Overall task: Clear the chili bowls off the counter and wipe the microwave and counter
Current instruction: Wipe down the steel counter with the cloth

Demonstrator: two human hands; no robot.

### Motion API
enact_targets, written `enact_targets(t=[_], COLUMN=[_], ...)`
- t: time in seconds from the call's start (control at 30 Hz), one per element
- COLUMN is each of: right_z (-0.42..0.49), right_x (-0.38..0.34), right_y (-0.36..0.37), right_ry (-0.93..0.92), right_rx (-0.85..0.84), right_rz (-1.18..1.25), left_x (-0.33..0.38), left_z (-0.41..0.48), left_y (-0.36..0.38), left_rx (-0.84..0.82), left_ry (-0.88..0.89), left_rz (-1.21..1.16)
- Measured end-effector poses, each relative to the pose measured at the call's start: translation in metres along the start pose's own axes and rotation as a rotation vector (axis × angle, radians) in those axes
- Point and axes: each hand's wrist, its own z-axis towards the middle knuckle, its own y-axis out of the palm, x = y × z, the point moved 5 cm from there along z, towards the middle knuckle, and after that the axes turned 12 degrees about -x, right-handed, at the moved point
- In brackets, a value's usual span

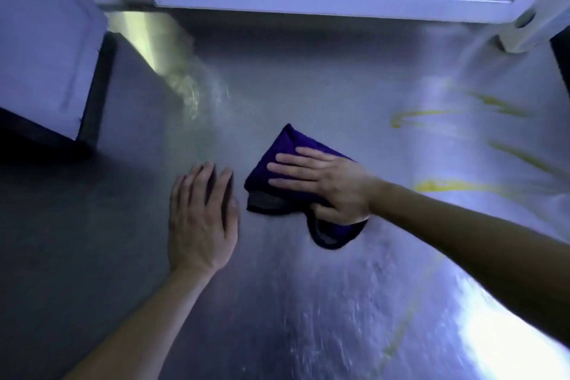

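We see no bowls on the steel worktop (308,77), so clearing looks done, but wiping is not: yellow smears (444,185) streak its right side. Near the middle our left hand (200,222) lies flat and empty. Just beside it, our right hand (333,185) presses the purple cloth (280,143) down with straight fingers.

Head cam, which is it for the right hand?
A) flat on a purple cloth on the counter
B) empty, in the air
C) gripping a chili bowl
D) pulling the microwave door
A: the right hand lies with straight fingers on the purple cloth, which is on the steel counter; the left hand is spread beside the cloth and holds nothing.
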Motion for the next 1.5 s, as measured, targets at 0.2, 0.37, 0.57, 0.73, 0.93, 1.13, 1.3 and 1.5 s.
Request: enact_targets(t=[0.2,0.37,0.57,0.73,0.93,1.13,1.3,1.5], right_z=[0.054,0.136,0.027,0.082,0.216,0.041,0.02,0.172], right_x=[0.13,0.012,0.144,0.132,0.041,0.14,0.152,0.042], right_y=[-0.056,-0.06,-0.054,-0.066,-0.103,-0.068,-0.049,-0.081], right_ry=[0.841,0.452,0.709,0.956,0.674,0.89,1.09,0.759], right_rx=[0.254,0.157,0.265,0.216,0.153,0.326,0.273,0.203], right_rz=[0.212,0.125,0.033,0.177,0.208,0.128,0.213,0.216], left_x=[-0.001,-0.006,-0.007,-0.006,-0.008,-0.006,-0.005,-0.007], left_z=[0.003,0.001,-0.001,0.0,0.0,0.001,0.001,0.001], left_y=[0.001,0.0,0.003,0.002,0.003,0.004,0.003,0.004], left_rx=[0.069,0.1,0.123,0.116,0.095,0.081,0.108,0.109], left_ry=[-0.006,-0.063,-0.084,-0.07,-0.074,-0.086,-0.081,-0.082], left_rz=[-0.033,-0.018,-0.056,-0.045,-0.015,-0.012,-0.005,-0.007])
